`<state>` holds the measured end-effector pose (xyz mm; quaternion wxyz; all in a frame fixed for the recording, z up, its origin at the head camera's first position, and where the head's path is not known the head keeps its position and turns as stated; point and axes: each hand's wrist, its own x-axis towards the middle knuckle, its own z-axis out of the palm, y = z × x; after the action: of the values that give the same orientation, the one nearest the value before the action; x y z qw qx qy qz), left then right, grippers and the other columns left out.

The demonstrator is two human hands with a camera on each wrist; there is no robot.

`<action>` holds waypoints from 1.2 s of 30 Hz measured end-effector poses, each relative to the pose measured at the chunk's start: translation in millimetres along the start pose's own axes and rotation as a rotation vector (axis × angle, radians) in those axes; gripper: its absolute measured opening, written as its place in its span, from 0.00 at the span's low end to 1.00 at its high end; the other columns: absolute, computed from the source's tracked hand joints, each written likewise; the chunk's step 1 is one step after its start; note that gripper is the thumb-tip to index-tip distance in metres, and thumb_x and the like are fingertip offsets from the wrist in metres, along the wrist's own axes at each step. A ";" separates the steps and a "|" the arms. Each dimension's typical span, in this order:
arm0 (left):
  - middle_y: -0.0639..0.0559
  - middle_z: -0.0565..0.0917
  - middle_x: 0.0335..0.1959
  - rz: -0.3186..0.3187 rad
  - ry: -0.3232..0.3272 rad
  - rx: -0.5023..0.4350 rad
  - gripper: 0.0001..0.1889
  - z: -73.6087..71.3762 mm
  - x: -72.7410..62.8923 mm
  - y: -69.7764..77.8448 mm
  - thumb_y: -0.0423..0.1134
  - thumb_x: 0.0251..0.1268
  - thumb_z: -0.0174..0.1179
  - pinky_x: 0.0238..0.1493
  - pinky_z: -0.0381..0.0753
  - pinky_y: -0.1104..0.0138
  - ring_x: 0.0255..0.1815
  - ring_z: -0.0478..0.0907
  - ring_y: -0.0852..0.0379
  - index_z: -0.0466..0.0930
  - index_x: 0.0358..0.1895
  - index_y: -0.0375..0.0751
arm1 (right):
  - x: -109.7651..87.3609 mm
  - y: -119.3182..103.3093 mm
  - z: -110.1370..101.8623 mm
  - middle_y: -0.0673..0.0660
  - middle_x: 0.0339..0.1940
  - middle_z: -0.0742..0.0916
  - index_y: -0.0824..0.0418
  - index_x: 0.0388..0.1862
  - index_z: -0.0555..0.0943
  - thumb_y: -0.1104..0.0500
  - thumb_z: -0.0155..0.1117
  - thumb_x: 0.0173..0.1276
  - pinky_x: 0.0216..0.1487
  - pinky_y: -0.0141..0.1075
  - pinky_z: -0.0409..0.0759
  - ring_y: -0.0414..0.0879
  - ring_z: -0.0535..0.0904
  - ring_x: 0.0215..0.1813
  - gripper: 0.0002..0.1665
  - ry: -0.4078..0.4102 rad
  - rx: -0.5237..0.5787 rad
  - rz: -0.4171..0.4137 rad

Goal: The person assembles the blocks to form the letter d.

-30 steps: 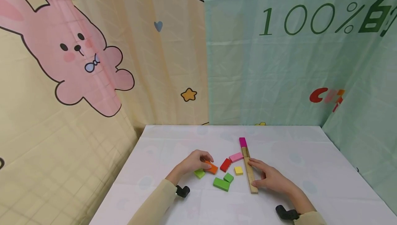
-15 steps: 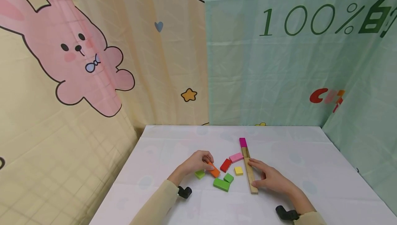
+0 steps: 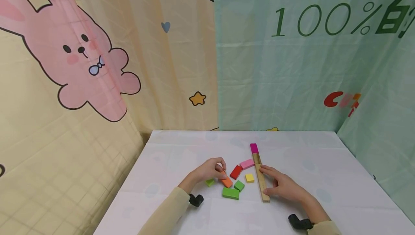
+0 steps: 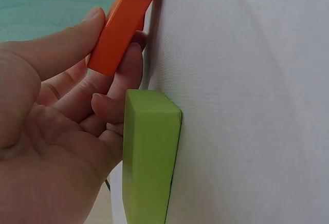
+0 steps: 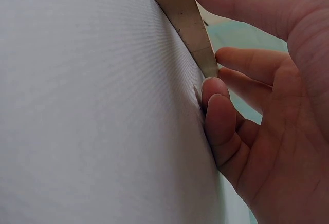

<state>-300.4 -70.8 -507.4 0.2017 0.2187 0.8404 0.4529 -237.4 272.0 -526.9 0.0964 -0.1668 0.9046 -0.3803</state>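
My left hand (image 3: 209,170) pinches an orange block (image 3: 227,181) between thumb and fingers, just above or on the table. The left wrist view shows this orange block (image 4: 121,31) tilted, with a lime-green block (image 4: 151,157) lying beside the hand. Further right, my right hand (image 3: 286,187) rests its thumb and fingertips along the right side of a row of bare wooden blocks (image 3: 262,184). A magenta block (image 3: 254,148) sits at the row's far end. In the right wrist view the thumb and fingers touch one edge of the wood (image 5: 187,21), without wrapping round it.
Between the hands lie a red block (image 3: 236,172), a pink block (image 3: 247,164) against the row, a yellow block (image 3: 249,178), a small green block (image 3: 239,185) and a longer green block (image 3: 230,193). Printed curtains (image 3: 175,66) stand behind the white table (image 3: 181,145).
My left hand has moved slightly right with the orange block, which has turned and come nearer the green blocks. The longer green block has rotated slightly. My right hand stays still.
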 end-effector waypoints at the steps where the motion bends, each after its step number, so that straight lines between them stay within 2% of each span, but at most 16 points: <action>1: 0.55 0.87 0.32 0.000 -0.006 -0.001 0.14 0.5 0.6 0.2 0.39 0.62 0.72 0.37 0.76 0.65 0.33 0.81 0.57 0.78 0.45 0.44 | -0.1 0.0 -0.1 0.58 0.78 0.65 0.50 0.78 0.66 0.44 0.77 0.58 0.28 0.33 0.68 0.44 0.71 0.30 0.51 -0.001 0.002 0.000; 7: 0.54 0.86 0.32 0.020 -0.001 -0.002 0.13 3.7 1.2 1.4 0.38 0.61 0.73 0.35 0.76 0.65 0.32 0.79 0.57 0.78 0.44 0.43 | -1.1 -1.4 -0.1 0.59 0.78 0.65 0.51 0.78 0.66 0.44 0.78 0.58 0.28 0.34 0.67 0.44 0.70 0.30 0.52 -0.004 0.013 0.001; 12: 0.54 0.81 0.34 0.035 0.063 0.005 0.14 8.0 -0.3 1.3 0.38 0.57 0.75 0.35 0.78 0.67 0.34 0.77 0.57 0.79 0.41 0.44 | -0.8 -2.6 0.3 0.58 0.78 0.65 0.51 0.78 0.66 0.44 0.78 0.58 0.28 0.34 0.67 0.45 0.71 0.31 0.52 0.002 0.009 0.010; 20: 0.53 0.83 0.31 -0.011 0.166 -0.017 0.11 14.1 -2.0 3.3 0.36 0.55 0.76 0.34 0.78 0.66 0.32 0.78 0.56 0.82 0.36 0.44 | -1.0 -2.3 0.8 0.58 0.79 0.65 0.50 0.78 0.66 0.45 0.78 0.57 0.29 0.34 0.68 0.46 0.71 0.32 0.52 0.005 0.012 0.022; 30: 0.57 0.84 0.34 -0.009 0.159 -0.021 0.06 17.6 -2.9 5.9 0.39 0.58 0.75 0.37 0.79 0.65 0.36 0.78 0.57 0.88 0.37 0.48 | -0.8 -1.5 0.4 0.58 0.79 0.65 0.51 0.78 0.66 0.45 0.78 0.57 0.28 0.34 0.68 0.46 0.71 0.32 0.52 -0.002 0.024 0.015; 36: 0.59 0.84 0.34 -0.035 0.169 -0.003 0.04 22.5 -2.9 7.5 0.39 0.58 0.75 0.37 0.79 0.64 0.36 0.78 0.56 0.89 0.35 0.51 | -0.9 -2.4 0.8 0.58 0.79 0.65 0.50 0.78 0.66 0.45 0.78 0.57 0.28 0.34 0.68 0.47 0.71 0.32 0.52 0.000 0.029 0.029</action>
<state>-284.5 -53.5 -512.2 0.1382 0.1648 0.8574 0.4675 -235.7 270.3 -525.7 0.1044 -0.1523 0.9014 -0.3917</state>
